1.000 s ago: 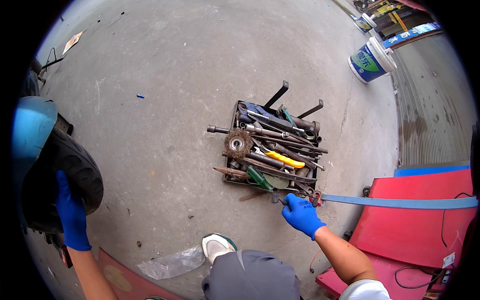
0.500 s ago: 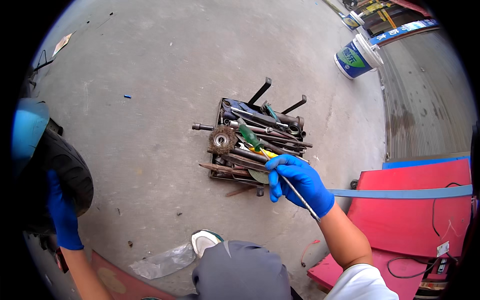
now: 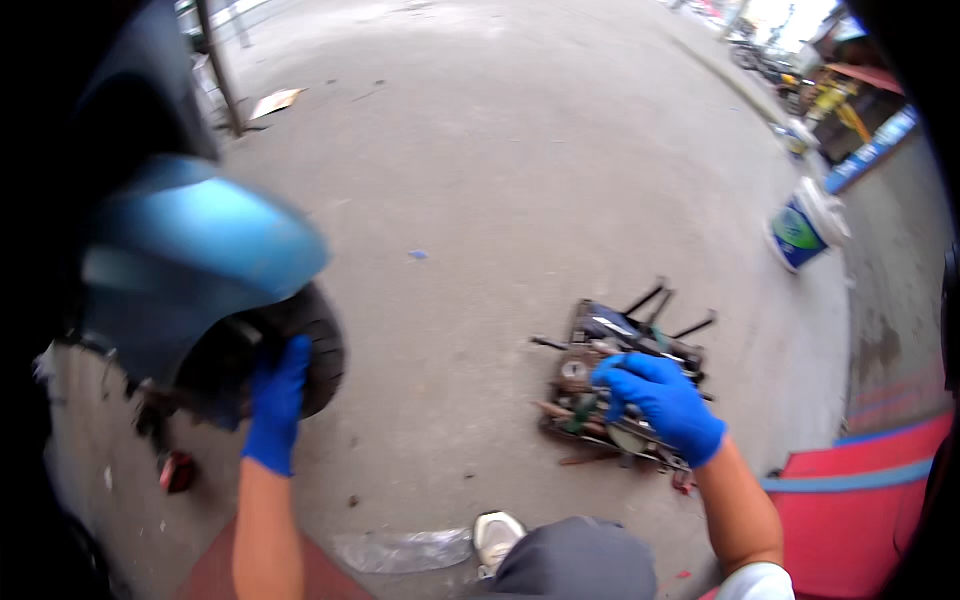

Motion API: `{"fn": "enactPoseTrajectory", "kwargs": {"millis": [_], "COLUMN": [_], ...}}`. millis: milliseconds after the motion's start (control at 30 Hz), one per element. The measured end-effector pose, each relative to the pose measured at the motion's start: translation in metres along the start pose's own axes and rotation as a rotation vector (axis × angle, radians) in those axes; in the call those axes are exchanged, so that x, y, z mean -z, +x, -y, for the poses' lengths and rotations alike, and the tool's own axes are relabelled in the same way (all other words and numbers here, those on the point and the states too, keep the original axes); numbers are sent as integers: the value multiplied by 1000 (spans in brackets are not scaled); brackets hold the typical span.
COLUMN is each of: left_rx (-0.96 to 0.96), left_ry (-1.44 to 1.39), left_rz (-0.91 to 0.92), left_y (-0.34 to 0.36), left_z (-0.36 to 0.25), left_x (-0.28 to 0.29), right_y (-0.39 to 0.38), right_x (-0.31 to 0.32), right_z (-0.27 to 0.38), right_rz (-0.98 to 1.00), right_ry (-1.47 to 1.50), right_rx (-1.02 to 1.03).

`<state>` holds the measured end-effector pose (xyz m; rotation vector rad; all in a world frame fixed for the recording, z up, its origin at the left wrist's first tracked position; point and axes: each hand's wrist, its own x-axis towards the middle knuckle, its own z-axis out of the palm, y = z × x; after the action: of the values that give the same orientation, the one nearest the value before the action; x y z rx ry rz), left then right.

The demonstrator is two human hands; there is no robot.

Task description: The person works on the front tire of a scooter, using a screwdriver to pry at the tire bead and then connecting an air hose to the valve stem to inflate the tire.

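Note:
My left hand [image 3: 280, 395] rests against a black tyre [image 3: 320, 365] under a blue mudguard [image 3: 200, 270] at the left, its fingers extended upward. My right hand [image 3: 655, 400] is over a metal toolbox [image 3: 562, 425] crammed with tools and a round wire brush [image 3: 573, 370]. Its fingers are bent, but blur hides what, if anything, they hold; I cannot make out a screwdriver in them.
A white-and-blue bucket [image 3: 805, 225] stands at the right, near a blue sign board [image 3: 870, 150]. Red panels [image 3: 850, 530] lie at lower right. A plastic bag [image 3: 400, 550] and a red panel [image 3: 260, 560] are beside my foot.
The view has swung left, showing more mudguard. My right hand lifted a green screwdriver out of the box half a second ago; now I cannot make it out there. The left hand stays on the tyre.

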<state>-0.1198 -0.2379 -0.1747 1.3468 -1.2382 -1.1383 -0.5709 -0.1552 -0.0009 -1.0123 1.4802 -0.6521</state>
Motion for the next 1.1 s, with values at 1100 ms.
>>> {"fn": "enactPoseTrajectory", "kwargs": {"millis": [1100], "left_rx": [22], "left_ry": [283], "left_rz": [-69], "left_y": [-11], "left_z": [-50], "left_x": [-46], "right_y": [99], "right_x": [-174], "right_z": [-20], "right_rz": [554], "right_ry": [-278], "right_rx": [739]}}
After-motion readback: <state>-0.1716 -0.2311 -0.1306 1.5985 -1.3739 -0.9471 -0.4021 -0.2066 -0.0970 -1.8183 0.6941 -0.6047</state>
